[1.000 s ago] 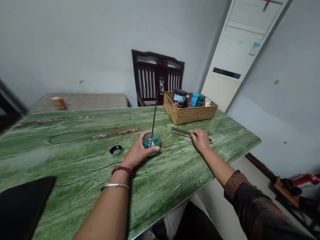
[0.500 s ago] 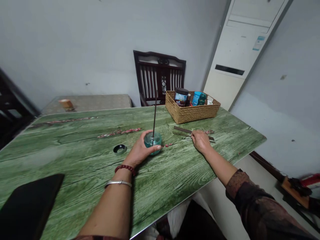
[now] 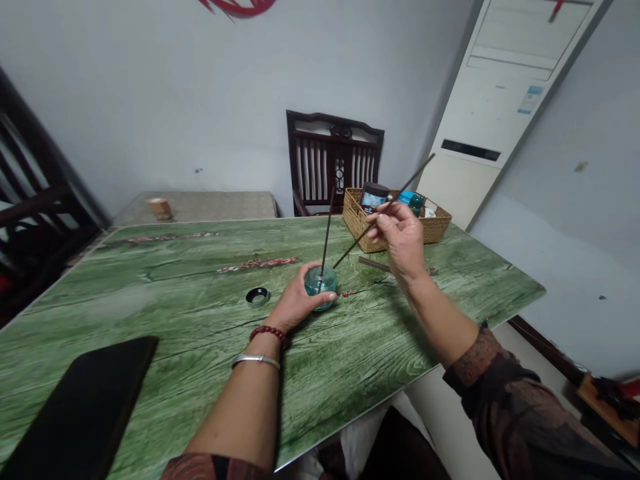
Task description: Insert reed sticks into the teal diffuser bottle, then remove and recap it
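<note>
My left hand point(image 3: 300, 298) is wrapped round a small teal glass jar point(image 3: 323, 283) on the green table. One thin dark stick point(image 3: 327, 233) stands in the jar, leaning slightly. Between the thumb and fingers of my right hand point(image 3: 399, 235) is a second dark stick point(image 3: 417, 176), slanted, its lower end close to the jar's rim. I cannot tell whether that end touches the glass. More dark sticks point(image 3: 373, 263) lie on the table, partly hidden behind my right hand. A round black and grey lid point(image 3: 257, 297) rests left of the jar.
A woven basket point(image 3: 435, 229) with jars and bottles stands at the table's back right. A black flat object point(image 3: 83, 407) lies at the front left. Behind the table are a dark wooden chair point(image 3: 337, 153) and a low surface bearing an orange-brown cup point(image 3: 159, 209).
My right hand has lifted a stick from those on the table and brought it up and left towards the jar. My left hand stays on the jar. The view has shifted slightly.
</note>
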`<state>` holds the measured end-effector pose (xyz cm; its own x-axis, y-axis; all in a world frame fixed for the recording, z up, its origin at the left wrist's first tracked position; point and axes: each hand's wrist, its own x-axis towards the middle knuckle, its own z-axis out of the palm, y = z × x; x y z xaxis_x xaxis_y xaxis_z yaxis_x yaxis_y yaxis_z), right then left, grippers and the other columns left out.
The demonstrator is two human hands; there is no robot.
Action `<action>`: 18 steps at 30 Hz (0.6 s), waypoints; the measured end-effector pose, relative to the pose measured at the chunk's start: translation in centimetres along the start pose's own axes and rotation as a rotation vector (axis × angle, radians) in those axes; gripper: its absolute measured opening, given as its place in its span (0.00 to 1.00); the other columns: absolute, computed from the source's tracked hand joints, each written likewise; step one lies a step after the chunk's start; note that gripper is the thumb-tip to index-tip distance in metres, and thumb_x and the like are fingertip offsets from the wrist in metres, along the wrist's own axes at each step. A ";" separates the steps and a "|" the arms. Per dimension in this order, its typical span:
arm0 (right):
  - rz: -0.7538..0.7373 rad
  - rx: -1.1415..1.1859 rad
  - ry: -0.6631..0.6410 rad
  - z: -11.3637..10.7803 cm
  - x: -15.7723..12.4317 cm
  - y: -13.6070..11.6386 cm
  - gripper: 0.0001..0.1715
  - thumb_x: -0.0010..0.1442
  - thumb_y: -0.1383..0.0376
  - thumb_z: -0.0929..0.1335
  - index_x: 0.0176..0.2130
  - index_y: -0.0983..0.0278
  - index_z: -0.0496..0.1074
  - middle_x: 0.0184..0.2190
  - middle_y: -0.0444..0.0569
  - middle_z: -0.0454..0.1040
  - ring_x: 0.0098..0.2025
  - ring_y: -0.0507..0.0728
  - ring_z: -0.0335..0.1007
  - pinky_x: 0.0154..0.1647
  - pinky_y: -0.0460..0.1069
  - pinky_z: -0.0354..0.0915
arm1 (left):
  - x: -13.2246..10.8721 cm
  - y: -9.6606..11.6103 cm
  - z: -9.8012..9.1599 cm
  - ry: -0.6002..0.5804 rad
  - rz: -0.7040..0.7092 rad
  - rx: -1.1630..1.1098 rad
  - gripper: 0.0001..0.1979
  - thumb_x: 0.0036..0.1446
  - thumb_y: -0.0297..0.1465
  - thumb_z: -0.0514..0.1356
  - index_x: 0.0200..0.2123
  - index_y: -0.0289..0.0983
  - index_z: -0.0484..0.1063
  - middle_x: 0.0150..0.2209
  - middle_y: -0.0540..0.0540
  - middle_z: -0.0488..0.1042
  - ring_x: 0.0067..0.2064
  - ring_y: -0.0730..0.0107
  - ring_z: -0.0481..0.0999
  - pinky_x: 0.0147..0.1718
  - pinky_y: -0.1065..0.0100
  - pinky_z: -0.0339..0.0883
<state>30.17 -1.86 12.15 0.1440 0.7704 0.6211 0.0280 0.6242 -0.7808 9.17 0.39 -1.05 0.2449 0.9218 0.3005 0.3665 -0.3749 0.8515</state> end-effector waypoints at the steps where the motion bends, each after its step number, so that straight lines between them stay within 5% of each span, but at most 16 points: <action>1: 0.018 0.023 -0.018 0.9 0.1 0.2 0.13 0.61 0.55 0.69 0.41 0.59 0.66 0.34 0.42 0.77 0.26 0.48 0.69 0.26 0.43 0.65 | 0.0 0.1 0.0 0.005 0.002 0.000 0.39 0.42 0.44 0.70 0.57 0.39 0.63 0.51 0.41 0.75 0.52 0.52 0.76 0.55 0.50 0.67; 12: 0.130 0.012 -0.168 5.0 -0.8 5.1 0.15 0.54 0.54 0.72 0.36 0.61 0.69 0.30 0.42 0.75 0.28 0.49 0.71 0.24 0.42 0.66 | 0.0 -0.1 0.1 -0.006 0.018 -0.019 0.39 0.43 0.42 0.70 0.58 0.38 0.63 0.51 0.40 0.75 0.53 0.52 0.74 0.56 0.50 0.66; 15: 0.103 -0.152 -0.236 4.2 -1.1 5.7 0.12 0.56 0.57 0.71 0.38 0.62 0.73 0.30 0.42 0.76 0.25 0.50 0.68 0.27 0.45 0.66 | 0.0 0.0 0.1 0.003 0.016 -0.013 0.40 0.42 0.43 0.71 0.57 0.38 0.64 0.52 0.40 0.75 0.53 0.51 0.74 0.55 0.49 0.66; 18: -0.036 -0.408 -0.148 0.7 -1.3 6.1 0.10 0.59 0.61 0.69 0.41 0.62 0.76 0.34 0.44 0.78 0.31 0.52 0.70 0.36 0.47 0.67 | 0.0 0.3 0.0 0.005 -0.011 0.006 0.41 0.41 0.45 0.71 0.58 0.38 0.63 0.52 0.39 0.74 0.53 0.50 0.75 0.55 0.51 0.66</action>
<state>29.48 1.00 6.66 -0.0072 0.7780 0.6282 0.4230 0.5716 -0.7031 9.26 0.24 -0.75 0.2365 0.9264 0.2929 0.3743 -0.3651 0.8524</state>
